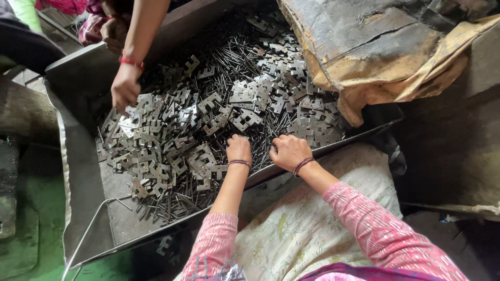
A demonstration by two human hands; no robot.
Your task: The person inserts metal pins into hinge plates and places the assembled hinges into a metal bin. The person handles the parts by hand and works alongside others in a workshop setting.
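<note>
In the lower centre of the frame, the left hand (238, 150) rests knuckles-up, fingers curled down into the notched metal plates (156, 151); whether it grips one cannot be told. Just right of it, the right hand (289, 151) is closed loosely over the thin metal pins (263, 148). Plates and pins, too many to count, fill one metal tray (78, 171). At upper left, a co-worker's hand (125, 88) dips in.

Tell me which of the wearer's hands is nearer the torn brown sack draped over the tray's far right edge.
Right. The right hand lies below the torn brown sack; the left hand sits farther left among the metal plates.
</note>
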